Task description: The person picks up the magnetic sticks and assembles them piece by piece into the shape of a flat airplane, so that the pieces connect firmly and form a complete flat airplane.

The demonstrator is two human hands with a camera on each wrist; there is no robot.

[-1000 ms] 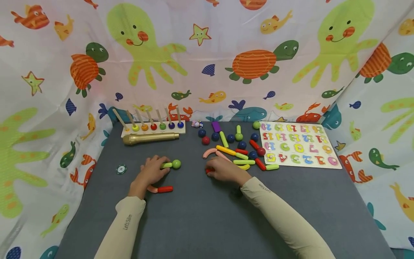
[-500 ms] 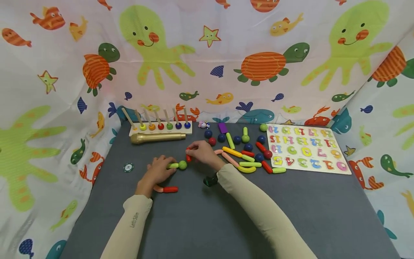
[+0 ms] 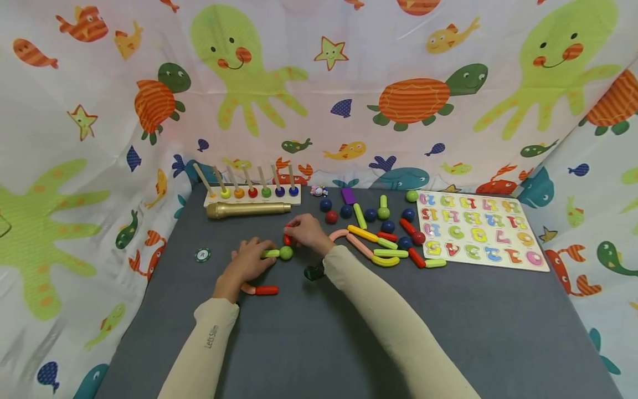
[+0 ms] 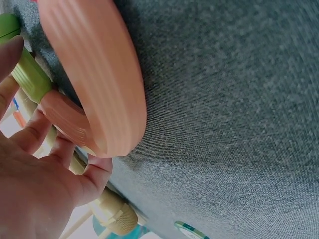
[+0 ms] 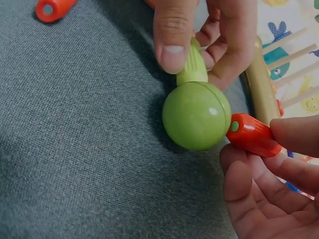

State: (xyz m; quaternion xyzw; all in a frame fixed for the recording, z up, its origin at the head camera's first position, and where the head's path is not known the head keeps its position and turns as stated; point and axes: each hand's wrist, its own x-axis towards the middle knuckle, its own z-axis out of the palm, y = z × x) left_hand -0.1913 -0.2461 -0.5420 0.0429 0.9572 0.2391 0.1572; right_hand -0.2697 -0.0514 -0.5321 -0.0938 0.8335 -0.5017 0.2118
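Observation:
My left hand (image 3: 245,261) grips a light green rod (image 5: 193,62) with a green ball (image 5: 197,115) on its end. A peach curved piece (image 4: 102,74) runs from that rod, bending back under the hand. A red rod (image 3: 266,290) extends from the curve's other end in the head view. Between thumb and fingers, my right hand (image 3: 308,230) pinches a short red rod (image 5: 253,134). Its tip is right at the ball's side; whether the two are joined I cannot tell.
Several rods, curved pieces and balls, among them a yellow rod (image 3: 362,233), lie right of my hands. A number board (image 3: 461,265) is farther right. A gold toy microphone (image 3: 249,209) lies before a peg stand (image 3: 294,200). At left is a poker chip (image 3: 202,255).
My right hand has moved left from the loose pieces, carrying the short red rod to the green ball. The left hand keeps its grip. The head view has shifted slightly.

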